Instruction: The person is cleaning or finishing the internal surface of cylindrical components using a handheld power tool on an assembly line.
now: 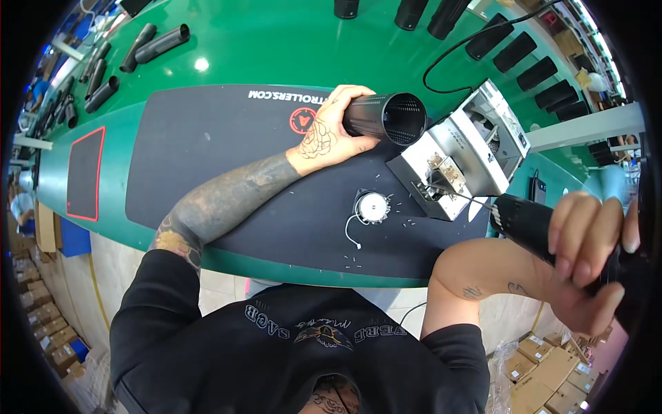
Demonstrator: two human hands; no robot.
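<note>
My left hand (pixel 329 131) grips a black perforated tube (pixel 387 117) that lies sideways on the dark mat (pixel 207 152), its open end facing right toward a silver metal fixture (pixel 463 155). My right hand (pixel 586 259) is wrapped around a black electric screwdriver (pixel 527 221) at the right edge. Its thin bit points left at the base of the fixture. A small round motor (pixel 372 207) with a white wire lies on the mat between my arms, with several small screws scattered around it.
The mat covers a green workbench (pixel 227 41). Several black tubes (pixel 160 43) lie at the far left and more black tubes (pixel 534 72) line the far right. A black cable (pixel 448 55) runs to the fixture. Cardboard boxes (pixel 545 376) sit on the floor.
</note>
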